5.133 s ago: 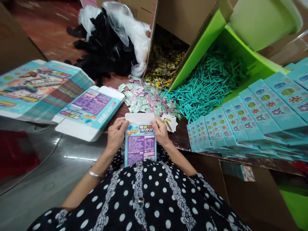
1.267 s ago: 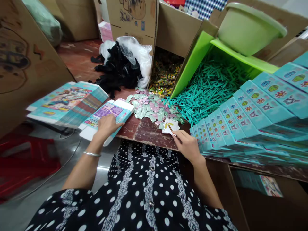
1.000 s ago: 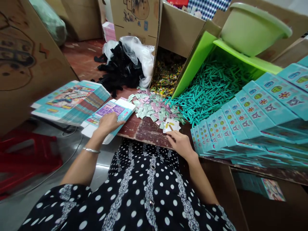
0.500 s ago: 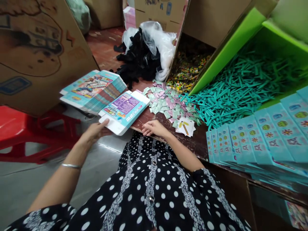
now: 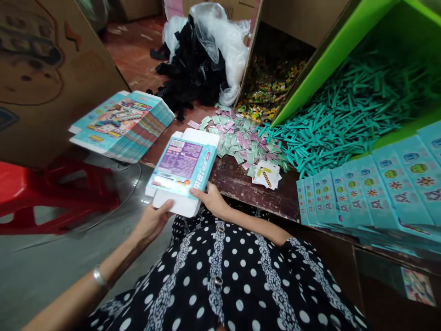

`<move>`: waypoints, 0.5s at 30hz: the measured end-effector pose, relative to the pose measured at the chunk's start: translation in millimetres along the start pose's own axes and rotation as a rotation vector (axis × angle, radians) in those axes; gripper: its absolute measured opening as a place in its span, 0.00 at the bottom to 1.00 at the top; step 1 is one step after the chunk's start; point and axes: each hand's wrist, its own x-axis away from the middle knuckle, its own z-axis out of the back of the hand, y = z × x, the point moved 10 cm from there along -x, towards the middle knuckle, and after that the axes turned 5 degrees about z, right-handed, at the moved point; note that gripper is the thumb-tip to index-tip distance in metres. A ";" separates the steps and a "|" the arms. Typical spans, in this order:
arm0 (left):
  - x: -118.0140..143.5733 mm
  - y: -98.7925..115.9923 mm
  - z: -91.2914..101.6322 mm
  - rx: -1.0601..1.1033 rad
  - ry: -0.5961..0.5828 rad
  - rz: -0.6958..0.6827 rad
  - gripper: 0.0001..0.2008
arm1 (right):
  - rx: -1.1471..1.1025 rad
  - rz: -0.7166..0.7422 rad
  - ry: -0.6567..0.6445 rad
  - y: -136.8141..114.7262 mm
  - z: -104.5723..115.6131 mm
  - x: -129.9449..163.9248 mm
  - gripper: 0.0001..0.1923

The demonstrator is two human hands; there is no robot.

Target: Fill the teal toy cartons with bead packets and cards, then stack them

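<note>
A blue and purple printed carton [image 5: 181, 163], with white end flaps spread out, lies tilted across the table's front edge. My left hand [image 5: 155, 218] pinches its near white flap, thumb on top. At the carton's near right corner, my right hand [image 5: 210, 197] grips the side with the thumb on the printed face; its other fingers are mostly hidden underneath. Left of the carton stands a stack of similar flat cartons [image 5: 120, 122]. Small green and pink packets [image 5: 237, 135] are heaped beyond it, beside a few white cards [image 5: 267, 174] showing a pickaxe picture.
A green bin [image 5: 310, 73] tipped on its side spills teal sticks [image 5: 320, 138]. Blue printed cartons [image 5: 372, 184] stand in a row at the right. Black pieces [image 5: 196, 73] lie in a plastic bag at the back. A red stool [image 5: 93, 193] is at the left.
The carton has come away from the stack, toward my body and to the right of it. My right hand has moved left and taken hold of it, while my left hand keeps its grip.
</note>
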 end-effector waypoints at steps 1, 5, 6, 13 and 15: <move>3.4 10.8 2.6 -0.046 -0.011 -0.046 0.27 | 0.030 0.062 -0.035 -11.7 -4.4 -0.1 0.39; 15.1 37.3 12.8 -0.248 -0.091 -0.206 0.29 | 0.025 0.066 -0.206 -12.9 -29.4 -5.8 0.35; 16.9 33.2 15.9 -0.293 -0.092 -0.200 0.29 | 0.000 -0.029 -0.217 3.0 -33.9 -7.8 0.31; 28.1 28.5 16.5 -0.657 0.002 -0.375 0.26 | -0.131 -0.479 -0.063 83.0 -43.6 -4.3 0.22; 39.3 58.6 8.3 -0.787 0.016 -0.546 0.26 | -0.132 -0.372 -0.123 61.0 -48.2 -6.7 0.26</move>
